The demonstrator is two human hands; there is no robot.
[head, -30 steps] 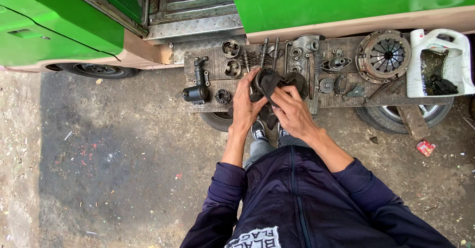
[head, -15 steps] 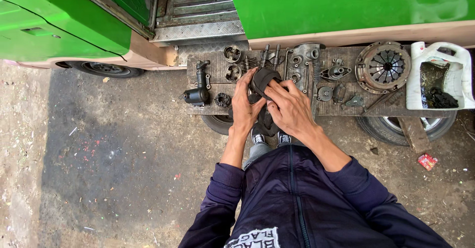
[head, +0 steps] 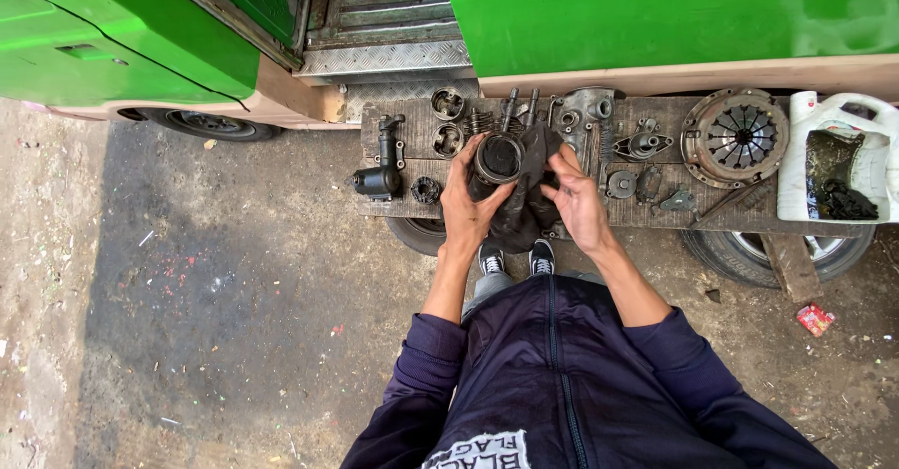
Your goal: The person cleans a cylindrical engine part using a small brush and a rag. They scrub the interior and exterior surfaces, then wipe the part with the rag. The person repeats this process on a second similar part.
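My left hand (head: 471, 202) grips a round, dark metal cylinder-shaped engine part (head: 497, 158), open end facing up. My right hand (head: 578, 202) holds a dark, greasy rag (head: 526, 197) that hangs down against the side of that part. Both hands hover over a wooden board (head: 403, 202) laid with several greasy engine parts. Beneath the hands my two sneakers (head: 513, 257) stand on the ground.
On the board lie a black steering-box-like part (head: 382, 171), two piston-like rings (head: 448, 121), a metal housing (head: 588, 113) and a round clutch plate (head: 734, 137). A cut white jug (head: 836, 155) stands at right. A green vehicle (head: 646, 15) with metal steps (head: 393, 29) is behind; tyres (head: 758, 258) support the board.
The right hand has slid off the top of the round part toward the right with the rag, uncovering the part's open end. The left hand keeps its hold.
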